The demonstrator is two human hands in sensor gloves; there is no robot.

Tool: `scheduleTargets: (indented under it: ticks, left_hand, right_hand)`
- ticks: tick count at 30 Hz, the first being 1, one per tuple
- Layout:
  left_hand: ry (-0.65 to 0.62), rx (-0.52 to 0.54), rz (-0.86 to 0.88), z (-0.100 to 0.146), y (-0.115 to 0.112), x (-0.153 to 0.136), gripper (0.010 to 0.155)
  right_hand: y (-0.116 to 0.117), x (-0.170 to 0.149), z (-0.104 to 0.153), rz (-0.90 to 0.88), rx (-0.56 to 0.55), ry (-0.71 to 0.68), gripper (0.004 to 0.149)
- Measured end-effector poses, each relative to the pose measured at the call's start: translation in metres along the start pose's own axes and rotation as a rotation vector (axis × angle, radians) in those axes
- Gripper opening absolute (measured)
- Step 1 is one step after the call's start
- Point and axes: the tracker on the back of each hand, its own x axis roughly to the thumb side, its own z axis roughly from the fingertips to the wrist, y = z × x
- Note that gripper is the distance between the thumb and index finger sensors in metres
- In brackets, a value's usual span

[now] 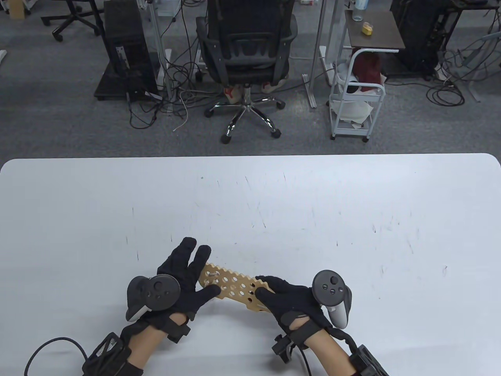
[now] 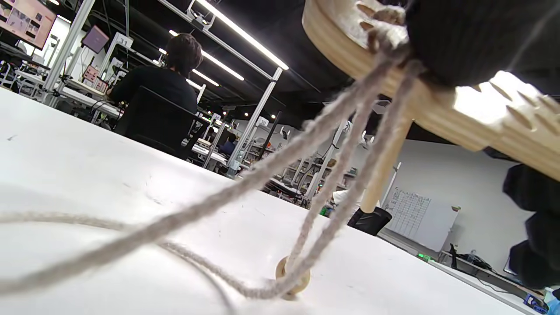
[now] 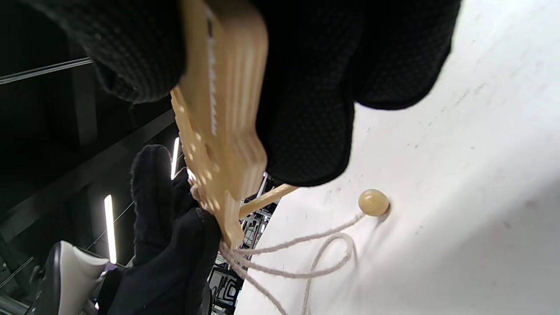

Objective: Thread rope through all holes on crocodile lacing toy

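**Wooden crocodile held up between two gloved hands**

Left hand (image 1: 184,274) at the toy's left end, thumb laid across the near edge, index and middle fingers stretched out behind the far side, so pinching the board. Right hand (image 1: 287,299) curled round the right end, fingers over the top, thumb beneath. Both wrists low, forearms coming in from the near edge of the counter (image 1: 352,219).

Crocodile (image 1: 231,284) lifted off the counter, held roughly level and slanting slightly, close to the near edge and a little left of centre. Broad bare white surface beyond it and out to both sides; rounded far corners; fine dark scratches scattered over the top.

Flat pale plywood, layered edge showing in the wrist views, one long side cut into small teeth, the face dotted with rows of round holes. Rope (image 2: 306,144), grey and loosely twisted, hanging in several strands from the underside near the left hand, looping onto the counter. Round wooden bead (image 3: 373,202) resting on the counter at the rope's end. Slim wooden stick (image 2: 385,166) slanting down below the board.
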Motion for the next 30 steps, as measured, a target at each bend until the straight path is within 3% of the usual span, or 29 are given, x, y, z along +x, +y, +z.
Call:
scheduleTargets:
  ticks: [7,14,18,22,30]
  left_hand:
    - [0.017,0.067,0.065,0.002,0.012,-0.008,0.092]
    - [0.111,0.161,0.161,0.005,0.027,-0.028,0.088]
    - [0.159,0.160,0.211,0.004,0.028,-0.038,0.076]
    - [0.190,0.100,0.171,0.000,0.021,-0.044,0.066]
    - [0.189,-0.142,0.259,-0.008,-0.009,-0.042,0.055]
  right_hand:
    - [-0.005,0.000,0.001,-0.001,-0.035,0.013,0.046]
    - [-0.007,0.000,0.001,-0.010,-0.042,0.020,0.046]
    - [-0.009,-0.001,0.001,-0.016,-0.051,0.023,0.046]
    - [-0.013,-0.001,0.002,-0.030,-0.064,0.022,0.045]
    - [-0.012,0.001,0.001,-0.048,-0.047,0.000,0.046]
